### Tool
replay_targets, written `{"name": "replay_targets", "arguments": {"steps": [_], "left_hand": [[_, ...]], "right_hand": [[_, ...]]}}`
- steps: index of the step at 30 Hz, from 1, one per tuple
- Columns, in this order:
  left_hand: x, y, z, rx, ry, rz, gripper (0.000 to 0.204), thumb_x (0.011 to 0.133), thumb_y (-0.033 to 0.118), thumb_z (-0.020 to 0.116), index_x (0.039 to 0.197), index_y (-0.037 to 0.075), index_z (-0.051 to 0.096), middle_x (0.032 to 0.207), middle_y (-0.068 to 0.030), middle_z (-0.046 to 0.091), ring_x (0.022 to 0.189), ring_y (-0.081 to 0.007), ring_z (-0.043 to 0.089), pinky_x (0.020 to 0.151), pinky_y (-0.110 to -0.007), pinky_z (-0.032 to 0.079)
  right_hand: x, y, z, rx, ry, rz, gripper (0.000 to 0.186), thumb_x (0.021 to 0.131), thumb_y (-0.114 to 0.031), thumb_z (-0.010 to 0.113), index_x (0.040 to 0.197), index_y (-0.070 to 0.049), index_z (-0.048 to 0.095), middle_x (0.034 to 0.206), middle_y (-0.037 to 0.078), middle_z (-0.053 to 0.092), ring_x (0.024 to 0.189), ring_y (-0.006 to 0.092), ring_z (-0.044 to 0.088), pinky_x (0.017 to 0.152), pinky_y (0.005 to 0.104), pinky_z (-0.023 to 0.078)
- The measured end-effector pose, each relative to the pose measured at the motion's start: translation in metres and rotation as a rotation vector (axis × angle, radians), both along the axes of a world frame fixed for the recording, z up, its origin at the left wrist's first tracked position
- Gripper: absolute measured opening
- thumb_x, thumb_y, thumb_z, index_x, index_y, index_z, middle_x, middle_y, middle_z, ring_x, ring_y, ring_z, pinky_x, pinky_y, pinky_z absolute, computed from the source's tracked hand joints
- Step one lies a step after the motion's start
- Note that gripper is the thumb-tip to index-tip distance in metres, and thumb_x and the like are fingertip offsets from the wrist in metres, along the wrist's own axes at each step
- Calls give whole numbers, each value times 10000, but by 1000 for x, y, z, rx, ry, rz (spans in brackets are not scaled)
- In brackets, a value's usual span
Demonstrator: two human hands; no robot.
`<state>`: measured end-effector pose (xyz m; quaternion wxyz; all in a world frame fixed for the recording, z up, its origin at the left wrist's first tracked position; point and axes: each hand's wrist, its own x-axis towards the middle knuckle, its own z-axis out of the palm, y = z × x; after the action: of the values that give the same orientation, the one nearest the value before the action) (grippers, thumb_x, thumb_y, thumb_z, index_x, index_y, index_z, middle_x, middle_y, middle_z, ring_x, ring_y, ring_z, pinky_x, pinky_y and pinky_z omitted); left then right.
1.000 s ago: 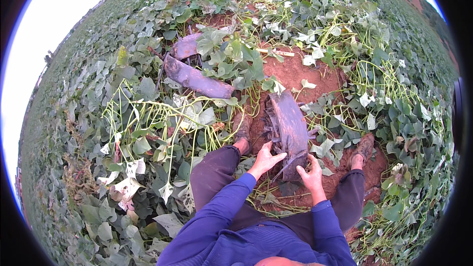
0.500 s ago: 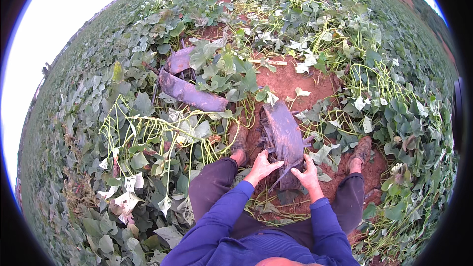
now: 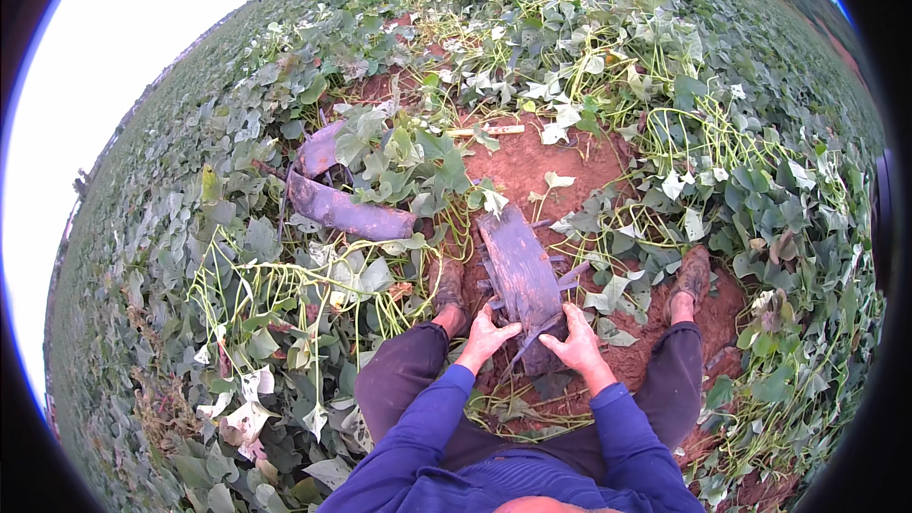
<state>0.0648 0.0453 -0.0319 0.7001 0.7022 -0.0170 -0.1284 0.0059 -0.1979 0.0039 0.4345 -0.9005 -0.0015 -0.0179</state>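
Note:
A dark purplish-grey curved strip (image 3: pixel 523 272) with a scuffed surface and thin stick-like pieces jutting from its sides stands over red soil between my feet. I cannot tell its exact kind. My left hand (image 3: pixel 486 337) grips the left side of its near end, thumb laid inward and fingers partly hidden under the edge. On the opposite side my right hand (image 3: pixel 577 346) holds the same end, its thumb pointing toward the left one. A narrow dark piece crosses the strip between the thumbs. Its underside is hidden.
Similar dark curved strips (image 3: pixel 353 212) lie among leaves at the front left. Pale-green vines (image 3: pixel 285 271) trail beside my left foot (image 3: pixel 447 287); my right foot (image 3: pixel 693 277) stands on soil. A pale stick (image 3: pixel 486 130) lies beyond. Leafy plants (image 3: pixel 760 66) spread all around.
The view has shifted, so the ground things appear lower and further left. My right thumb has moved inward over the near end of the strip; both hands stay on its sides.

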Motion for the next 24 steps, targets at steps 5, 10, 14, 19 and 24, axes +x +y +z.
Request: {"name": "replay_targets", "arguments": {"steps": [5,10,14,19,24], "left_hand": [[3,6,1,-89,15,-6,1075,718,133,948,1561,-72,312,1431,-172,576,1330,-254,554,1171,-408,411],[2,4,13,-186,92,-36,1068,704,124,953,1555,-57,334,1456,-162,555,1348,-256,537,1184,-409,395],[0,4,14,-210,93,-27,1076,698,134,957,1558,-50,337,1462,-149,548,1350,-264,534,1183,-413,394],[1,10,3,-300,123,-13,1030,748,153,947,1547,-71,338,1420,-166,567,1310,-256,554,1155,-401,414],[1,8,6,-221,136,97,988,781,220,945,1497,-113,352,1381,-198,583,1264,-237,578,1120,-383,441]], "right_hand": [[-2,4,5,-16,-38,3,913,797,-404,893,1442,111,503,1494,326,514,1420,434,497,1189,459,406],[-2,-2,1,-24,-29,23,931,812,-467,871,1462,86,496,1524,308,485,1411,441,497,1172,473,427],[-4,2,1,-49,-57,8,895,806,-433,882,1433,95,523,1487,318,518,1399,439,512,1170,471,428],[-6,7,7,-81,-31,18,902,823,-483,854,1449,74,523,1512,302,499,1399,443,506,1162,480,438],[-5,11,13,-76,-17,54,873,824,-479,850,1426,77,550,1506,286,510,1397,424,516,1157,472,445]]}}
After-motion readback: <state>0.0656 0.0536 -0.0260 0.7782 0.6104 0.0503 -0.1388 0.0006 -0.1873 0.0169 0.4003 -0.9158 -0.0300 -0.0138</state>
